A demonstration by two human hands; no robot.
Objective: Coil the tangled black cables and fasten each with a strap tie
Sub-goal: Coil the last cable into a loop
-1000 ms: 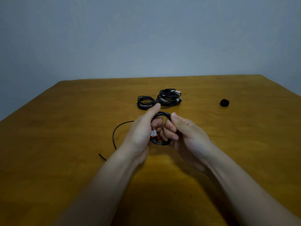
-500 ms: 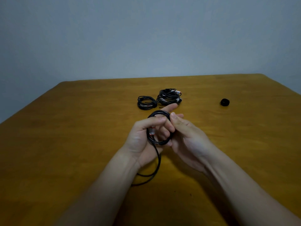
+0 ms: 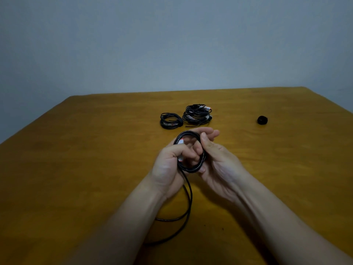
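Fingers [image 3: 177, 150] of the left hand [image 3: 166, 169] curled round the left side of a half-wound black cable [image 3: 191, 170], pinching its loops near a white-and-red connector [image 3: 181, 141]. The right hand [image 3: 219, 165] pinched the coil's right side between thumb and fingers, whose tips reached straight past the far rim. Both hands held the coil upright over the desk [image 3: 76, 169]. Its loose tail [image 3: 189, 203] dropped between the wrists and curved across the wood toward the left forearm. Farther back lay a small coil [image 3: 171, 120] and, just to its right, a larger bundle [image 3: 197, 115] of black cables with pale plugs. Well off to the right sat a small black roll [image 3: 262, 120]. The desk was golden-brown wood, dimly lit, set against a plain grey-blue wall [image 3: 172, 44].
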